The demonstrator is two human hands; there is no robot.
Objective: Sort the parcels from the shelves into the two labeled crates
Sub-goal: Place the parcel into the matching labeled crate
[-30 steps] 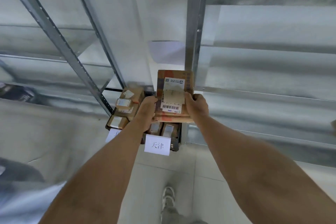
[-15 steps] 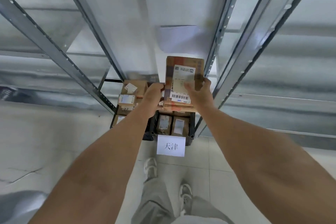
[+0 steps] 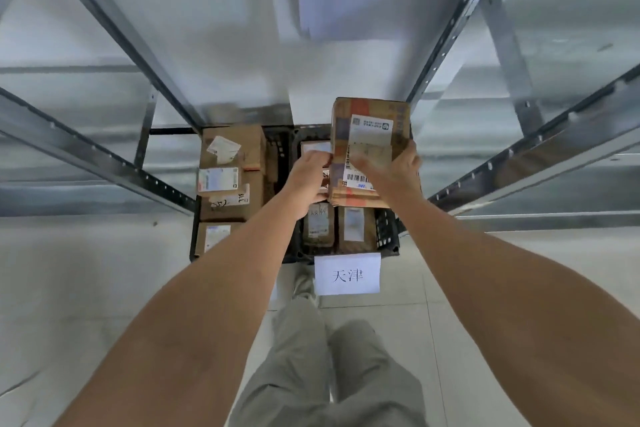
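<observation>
- Holding a brown parcel (image 3: 370, 149) in the head view, the right hand (image 3: 391, 173) grips its right side and the left hand (image 3: 308, 180) pinches its left edge.
- The labeled crate (image 3: 389, 236) sits right below the grip.
- The parcel's long side points away from the person, label up.

two black crates (image 3: 388, 236) of parcels on pale tiled floor (image 3: 502, 274)

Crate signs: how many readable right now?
1. The white sign hangs on the right crate, front edge. The left crate may carry one too; the left forearm hides its front.
</observation>
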